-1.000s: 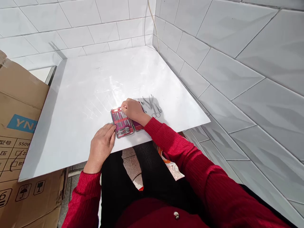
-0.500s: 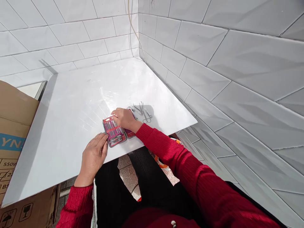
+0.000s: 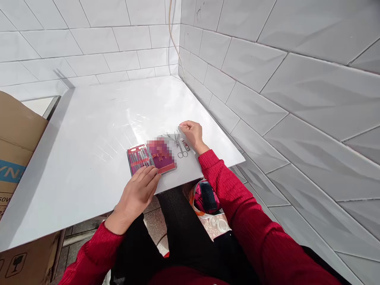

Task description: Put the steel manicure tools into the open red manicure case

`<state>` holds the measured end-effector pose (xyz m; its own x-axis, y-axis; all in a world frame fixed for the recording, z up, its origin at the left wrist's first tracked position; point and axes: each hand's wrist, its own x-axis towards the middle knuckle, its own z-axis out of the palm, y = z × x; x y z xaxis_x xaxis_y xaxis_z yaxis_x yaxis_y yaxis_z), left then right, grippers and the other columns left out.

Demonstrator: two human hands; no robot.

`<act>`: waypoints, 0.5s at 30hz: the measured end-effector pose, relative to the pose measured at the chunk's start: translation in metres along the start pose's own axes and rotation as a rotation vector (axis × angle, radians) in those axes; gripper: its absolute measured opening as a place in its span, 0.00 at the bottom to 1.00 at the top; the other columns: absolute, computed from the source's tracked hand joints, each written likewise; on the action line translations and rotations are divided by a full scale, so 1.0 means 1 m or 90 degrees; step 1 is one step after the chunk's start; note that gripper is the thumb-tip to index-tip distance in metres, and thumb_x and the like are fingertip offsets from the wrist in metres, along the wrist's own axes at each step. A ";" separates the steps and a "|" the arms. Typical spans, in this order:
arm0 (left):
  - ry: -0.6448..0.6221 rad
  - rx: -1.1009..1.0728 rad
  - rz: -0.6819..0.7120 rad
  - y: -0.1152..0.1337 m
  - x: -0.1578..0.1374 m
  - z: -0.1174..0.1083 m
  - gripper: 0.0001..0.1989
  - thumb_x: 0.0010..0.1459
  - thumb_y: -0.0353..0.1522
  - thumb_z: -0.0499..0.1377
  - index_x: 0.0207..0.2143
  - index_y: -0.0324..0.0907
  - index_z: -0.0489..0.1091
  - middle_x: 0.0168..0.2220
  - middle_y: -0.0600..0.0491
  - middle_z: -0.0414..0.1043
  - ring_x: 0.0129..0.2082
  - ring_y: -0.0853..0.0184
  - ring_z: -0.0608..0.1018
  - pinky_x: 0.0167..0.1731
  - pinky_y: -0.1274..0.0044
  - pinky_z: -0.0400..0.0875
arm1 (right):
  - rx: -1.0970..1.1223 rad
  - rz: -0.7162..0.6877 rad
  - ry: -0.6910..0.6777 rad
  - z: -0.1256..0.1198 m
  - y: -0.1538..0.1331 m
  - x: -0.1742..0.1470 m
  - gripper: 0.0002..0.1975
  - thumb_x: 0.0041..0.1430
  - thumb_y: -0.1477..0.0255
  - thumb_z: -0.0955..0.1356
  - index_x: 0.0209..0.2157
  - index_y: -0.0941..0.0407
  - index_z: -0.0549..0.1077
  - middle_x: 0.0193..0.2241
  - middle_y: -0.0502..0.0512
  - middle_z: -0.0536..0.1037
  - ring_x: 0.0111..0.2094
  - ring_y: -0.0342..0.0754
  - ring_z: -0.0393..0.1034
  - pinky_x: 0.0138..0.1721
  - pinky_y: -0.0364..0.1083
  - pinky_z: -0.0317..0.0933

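An opened manicure set case lies on the white table, slim metal tools strapped in its left half. Its right half is purple and red and partly blurred. My left hand is closed over the near edge of the left half, covering the lower tools. To the right of the case are cuticle nippers, small scissors and a nail clipper. My right hand hovers just beyond the clipper, fingertips pinched together; whatever is between them, if anything, is too small to make out.
The white tabletop meets tiled walls at the back and right, with a cable hanging in the corner. Cardboard boxes stand at the left. Below the table edge, a dark phone lies on a colourful bag.
My right hand has left the case and moved right, past the loose tools. My left hand has slid from the case's left side to its near edge. The case's right half is now uncovered.
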<state>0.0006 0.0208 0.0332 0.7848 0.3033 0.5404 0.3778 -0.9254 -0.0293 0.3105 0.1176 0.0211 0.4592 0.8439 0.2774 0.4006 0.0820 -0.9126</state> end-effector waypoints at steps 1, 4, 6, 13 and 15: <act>0.001 -0.005 0.063 0.010 0.006 0.009 0.13 0.71 0.24 0.55 0.54 0.37 0.73 0.55 0.44 0.79 0.58 0.56 0.79 0.61 0.59 0.75 | -0.020 0.005 -0.003 -0.003 0.003 0.001 0.09 0.55 0.66 0.67 0.29 0.55 0.78 0.25 0.47 0.74 0.29 0.46 0.66 0.34 0.46 0.60; 0.009 -0.017 0.176 0.034 0.025 0.034 0.11 0.69 0.24 0.56 0.50 0.35 0.75 0.52 0.43 0.80 0.55 0.57 0.80 0.60 0.62 0.75 | -0.089 0.013 -0.037 -0.007 0.004 0.000 0.09 0.56 0.66 0.67 0.25 0.54 0.75 0.23 0.47 0.73 0.28 0.46 0.65 0.32 0.45 0.57; -0.025 -0.008 0.233 0.043 0.039 0.043 0.10 0.70 0.24 0.56 0.49 0.36 0.76 0.52 0.43 0.80 0.54 0.59 0.81 0.60 0.64 0.74 | -0.133 0.006 -0.060 -0.008 0.000 -0.004 0.12 0.58 0.64 0.67 0.23 0.54 0.72 0.21 0.46 0.71 0.27 0.45 0.63 0.31 0.45 0.55; -0.083 -0.012 0.400 0.067 0.077 0.061 0.09 0.71 0.29 0.58 0.47 0.37 0.78 0.50 0.42 0.80 0.52 0.58 0.80 0.56 0.66 0.71 | -0.250 -0.039 -0.151 -0.006 -0.013 -0.010 0.15 0.60 0.61 0.71 0.24 0.54 0.72 0.24 0.48 0.75 0.28 0.45 0.65 0.29 0.45 0.51; -0.080 -0.064 0.464 0.079 0.076 0.073 0.07 0.70 0.28 0.59 0.40 0.37 0.78 0.44 0.42 0.81 0.46 0.59 0.81 0.51 0.66 0.72 | -0.263 -0.041 -0.164 -0.005 -0.013 -0.009 0.11 0.59 0.65 0.71 0.25 0.54 0.73 0.25 0.48 0.77 0.28 0.45 0.65 0.29 0.45 0.52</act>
<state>0.1262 -0.0131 0.0104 0.8721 -0.3764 0.3128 -0.3011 -0.9165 -0.2632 0.3051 0.1058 0.0324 0.2321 0.9522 0.1984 0.7273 -0.0345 -0.6855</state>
